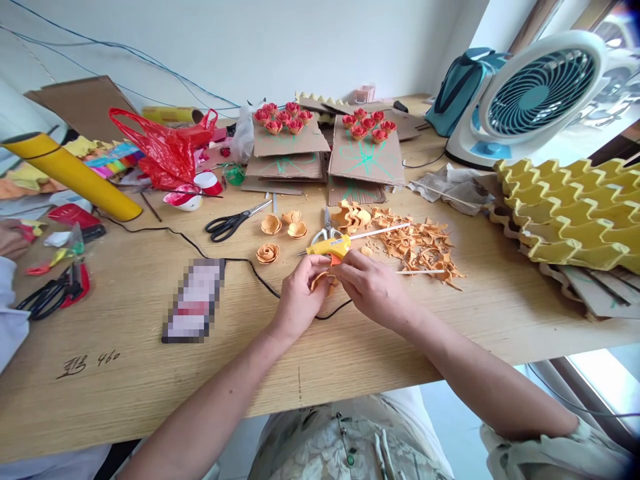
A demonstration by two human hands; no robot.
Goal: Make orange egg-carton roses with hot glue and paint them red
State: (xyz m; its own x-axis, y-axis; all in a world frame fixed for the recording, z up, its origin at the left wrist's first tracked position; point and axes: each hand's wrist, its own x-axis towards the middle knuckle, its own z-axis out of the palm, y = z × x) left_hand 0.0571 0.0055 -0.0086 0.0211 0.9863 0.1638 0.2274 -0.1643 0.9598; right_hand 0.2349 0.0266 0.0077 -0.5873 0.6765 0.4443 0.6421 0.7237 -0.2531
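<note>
My left hand [303,290] is closed around a small orange flower piece [320,283], cupped and partly hidden by the fingers. My right hand [373,290] meets it from the right, its fingertips pinched at the piece's edge. Just beyond the fingers is a yellow glue gun [325,249], nozzle to the left, a white glue stick [383,231] in its back; its handle is hidden by my hands. Left of the gun lie a rolled orange rose [268,253] and several open orange blossoms [271,225]. White-handled scissors [327,227] lie behind the gun.
Orange scraps [425,247] and a loose glue stick [420,272] lie to the right, near yellow egg trays [570,213] and a fan [530,100]. Red flowers [283,119] stand on cardboard behind. Black scissors [233,223], a phone [195,300] and a cord [263,280] are left. Another person's hand [13,238] shows far left.
</note>
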